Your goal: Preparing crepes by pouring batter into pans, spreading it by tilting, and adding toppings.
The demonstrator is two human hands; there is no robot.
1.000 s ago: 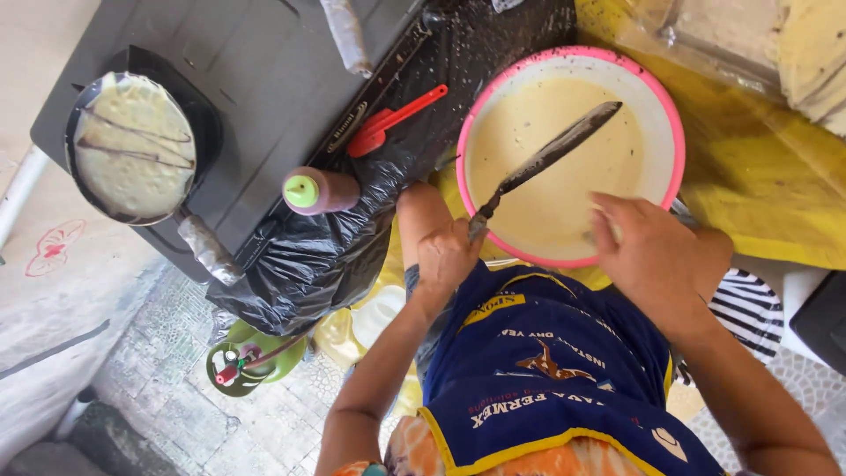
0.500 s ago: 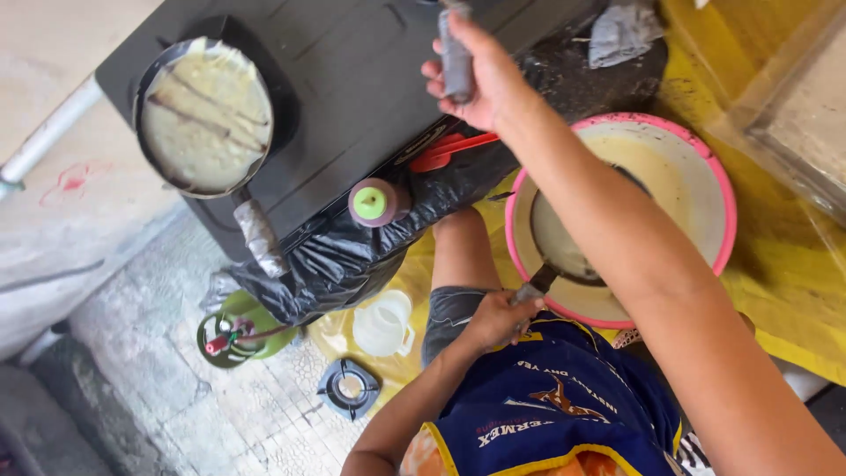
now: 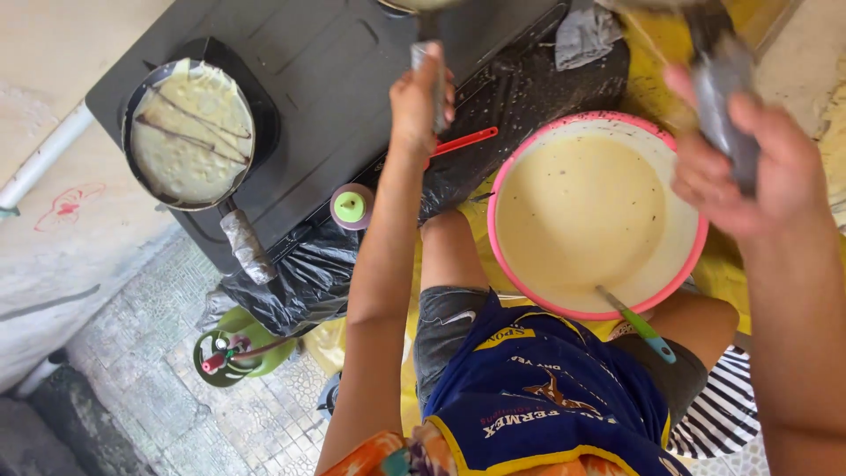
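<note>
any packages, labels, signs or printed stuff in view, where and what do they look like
Blue apron with yellow trim: lower centre, on the person's lap; yellow and white print with a bird-like emblem.
Red scrawled mark: on the pale wall at far left.
No packages, signs or screens show.

Seen from a single head-worn camera, straight down and close over the pink bowl of batter, with the black stove beyond it and the paved floor beside it.
</note>
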